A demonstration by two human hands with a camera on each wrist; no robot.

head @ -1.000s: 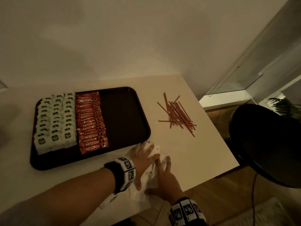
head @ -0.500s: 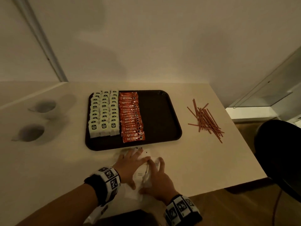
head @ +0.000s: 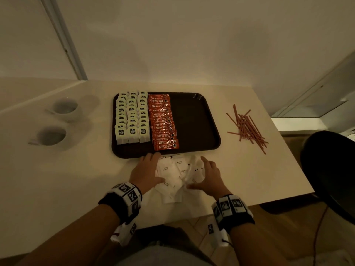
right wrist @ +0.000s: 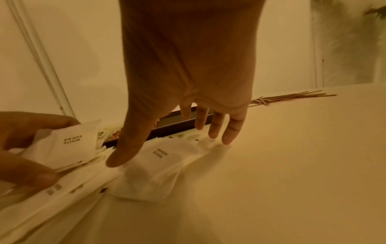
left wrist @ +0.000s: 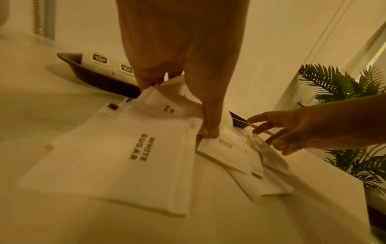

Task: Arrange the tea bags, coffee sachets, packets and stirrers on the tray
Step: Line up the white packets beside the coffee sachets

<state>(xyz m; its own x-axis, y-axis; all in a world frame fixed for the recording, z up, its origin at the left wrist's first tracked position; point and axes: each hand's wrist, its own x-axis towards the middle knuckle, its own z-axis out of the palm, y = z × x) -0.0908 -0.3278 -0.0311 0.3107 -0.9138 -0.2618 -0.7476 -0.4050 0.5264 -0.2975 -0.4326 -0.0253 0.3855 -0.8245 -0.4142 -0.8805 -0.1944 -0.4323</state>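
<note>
Left hand [head: 146,170] pinches a sugar packet [right wrist: 71,145] (print blurred), right hand [head: 210,174] spreads straight fingers [right wrist: 230,130] on the pile [head: 178,179].

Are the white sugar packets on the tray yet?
No. The sugar packets lie loose on the table, just in front of the tray.

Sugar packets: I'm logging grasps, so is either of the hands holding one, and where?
The left hand pinches a white sugar packet by its edge; the right hand only touches the pile.
</note>
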